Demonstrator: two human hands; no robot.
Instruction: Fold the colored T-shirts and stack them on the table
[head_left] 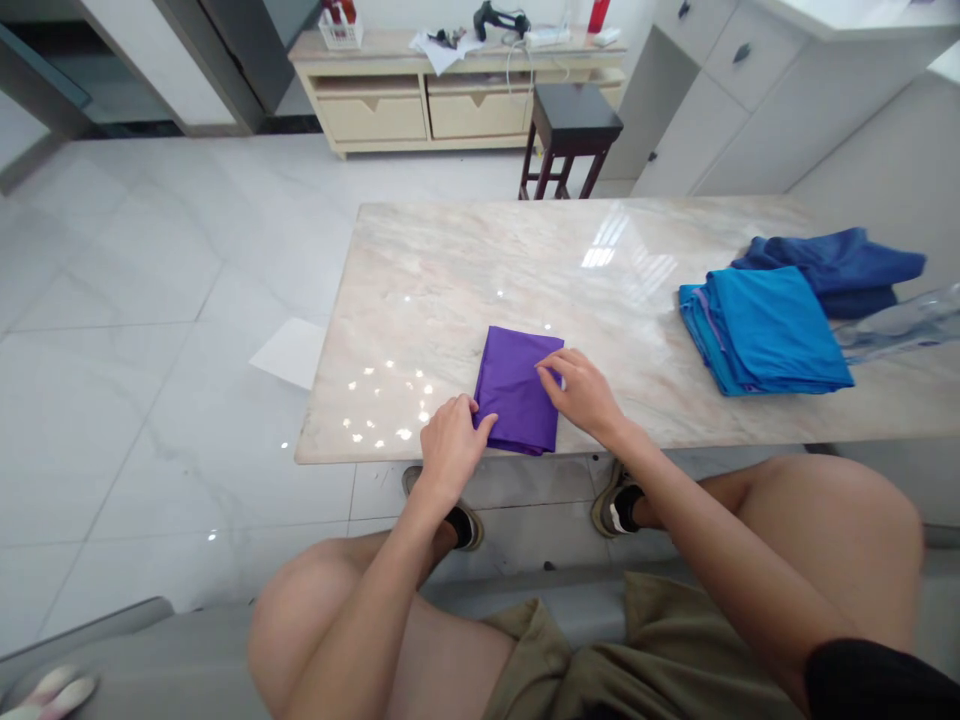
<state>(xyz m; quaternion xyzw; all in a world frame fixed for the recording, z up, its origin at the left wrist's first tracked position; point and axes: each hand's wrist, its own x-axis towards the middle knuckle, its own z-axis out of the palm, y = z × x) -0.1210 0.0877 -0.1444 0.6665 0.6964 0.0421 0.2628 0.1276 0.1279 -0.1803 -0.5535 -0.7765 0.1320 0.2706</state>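
Note:
A purple cloth (514,385), folded into a small rectangle of several layers, lies flat near the front edge of the marble-look table. My left hand (452,440) is closed at its left edge, with the thumb over the fabric and the fingers curled along the side. At the right edge, my right hand (579,393) reaches over the cloth, thumb and index finger drawn close together on it. Whether fabric is pinched between those fingertips is hard to make out. To the right sits a stack of folded bright blue cloth (780,330), with some lilac fabric showing between its layers.
Behind the blue stack lies a darker blue cloth (847,265), beside clear plastic (911,325). Beyond the table (450,260) stand a dark stool (576,115) and a low cabinet (375,115). White paper (289,350) shows past the table's left edge.

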